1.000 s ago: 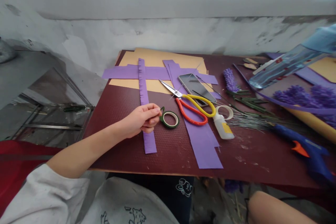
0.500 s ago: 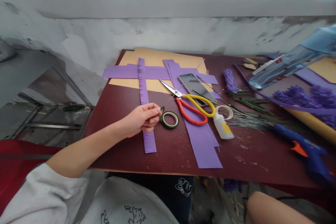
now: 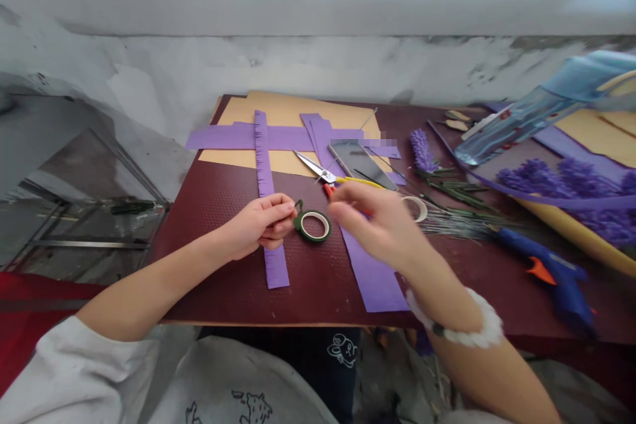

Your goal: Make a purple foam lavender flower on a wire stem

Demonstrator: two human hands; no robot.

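My left hand [image 3: 271, 222] is closed in a pinch on the loose end of a dark green floral tape [image 3: 315, 238], whose roll is just right of the fingertips. Beneath that hand lies a fringed purple paper strip [image 3: 263, 165]. My right hand [image 3: 372, 222], wearing a white bracelet, is over the table right of the roll, apart from it. Motion smears its fingers, so what they hold, if anything, cannot be made out. It hides most of the handles of the scissors [image 3: 325, 175]. A phone [image 3: 360, 162] lies behind them on purple paper [image 3: 380, 285].
Right of my hands are a pale tape ring [image 3: 421, 209], thin wires [image 3: 457, 226], a purple flower stem [image 3: 423, 151] and a blue glue gun [image 3: 546, 268]. A clear blue bottle [image 3: 521, 119] leans at the far right. Tan sheets [image 3: 223, 162] lie at the back.
My right hand has come up from the lower right to above the table, covering the scissors' handles and the glue bottle. My left hand keeps its pinch; the view has shifted slightly.
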